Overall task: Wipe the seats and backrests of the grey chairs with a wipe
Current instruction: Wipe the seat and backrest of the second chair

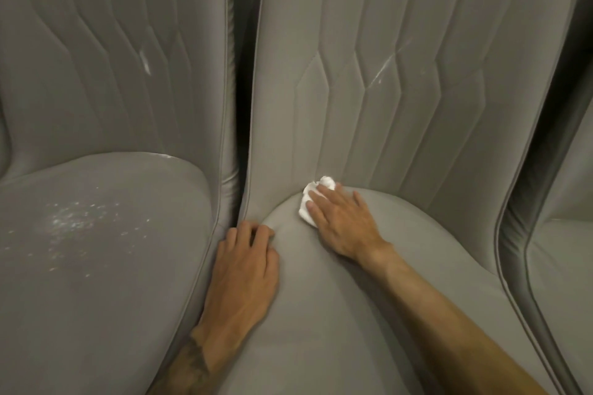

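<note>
Grey upholstered chairs stand side by side. On the middle chair's seat [337,314], my right hand [345,221] presses a crumpled white wipe [313,197] flat at the crease where seat meets backrest [401,90]. My left hand [245,266] rests palm down on the same seat's left edge, fingers curled over it, holding nothing. The left chair's seat [96,250] shows white specks, and its backrest [112,42] carries a white smear. A thin white streak also marks the middle backrest.
A narrow dark gap [239,106] separates the left and middle chairs. A third grey chair [564,266] shows partly at the right edge, close against the middle one.
</note>
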`<state>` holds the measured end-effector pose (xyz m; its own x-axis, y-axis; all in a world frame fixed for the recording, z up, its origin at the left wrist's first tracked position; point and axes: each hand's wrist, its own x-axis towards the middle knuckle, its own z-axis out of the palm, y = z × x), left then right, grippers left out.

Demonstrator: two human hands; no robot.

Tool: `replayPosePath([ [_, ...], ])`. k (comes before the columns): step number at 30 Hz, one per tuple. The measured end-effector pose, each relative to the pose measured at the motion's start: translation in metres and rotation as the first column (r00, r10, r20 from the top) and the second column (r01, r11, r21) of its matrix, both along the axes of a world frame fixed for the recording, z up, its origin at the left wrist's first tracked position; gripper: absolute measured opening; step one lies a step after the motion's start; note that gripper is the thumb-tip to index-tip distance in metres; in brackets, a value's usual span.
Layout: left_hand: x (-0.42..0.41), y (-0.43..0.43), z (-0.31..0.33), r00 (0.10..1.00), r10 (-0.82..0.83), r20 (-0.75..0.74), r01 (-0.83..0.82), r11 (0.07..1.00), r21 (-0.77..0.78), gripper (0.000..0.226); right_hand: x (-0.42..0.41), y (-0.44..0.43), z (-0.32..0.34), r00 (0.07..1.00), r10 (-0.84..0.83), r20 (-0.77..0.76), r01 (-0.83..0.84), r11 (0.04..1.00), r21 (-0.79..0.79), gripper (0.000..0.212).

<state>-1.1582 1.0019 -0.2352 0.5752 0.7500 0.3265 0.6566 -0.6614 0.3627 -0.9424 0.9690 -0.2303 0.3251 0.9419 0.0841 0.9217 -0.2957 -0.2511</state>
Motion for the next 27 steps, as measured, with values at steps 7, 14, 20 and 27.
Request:
replayPosePath([
  [7, 0.000, 0.001, -0.004, 1.000, 0.004, -0.027, -0.004, 1.000, -0.004, 0.032, 0.011, -0.011, 0.008, 0.994, -0.078, 0.076, 0.078, 0.997, -0.002, 0.064],
  [14, 0.001, 0.004, -0.011, 1.000, 0.012, 0.001, -0.012, 1.000, 0.018, 0.023, -0.017, 0.010, 0.019, 0.990, -0.001, -0.142, 0.035, 0.971, 0.236, 0.028],
  [20, 0.000, 0.003, -0.007, 1.000, 0.013, 0.016, -0.013, 1.000, 0.010, 0.028, -0.052, 0.013, 0.010, 0.926, 0.197, -0.321, -0.063, 0.921, 0.385, 0.031],
  [27, -0.003, -0.001, 0.001, 1.000, 0.001, 0.014, -0.001, 1.000, -0.019, 0.033, -0.006, -0.010, 0.043, 0.883, -0.010, -0.469, 0.264, 0.837, 0.479, 0.039],
])
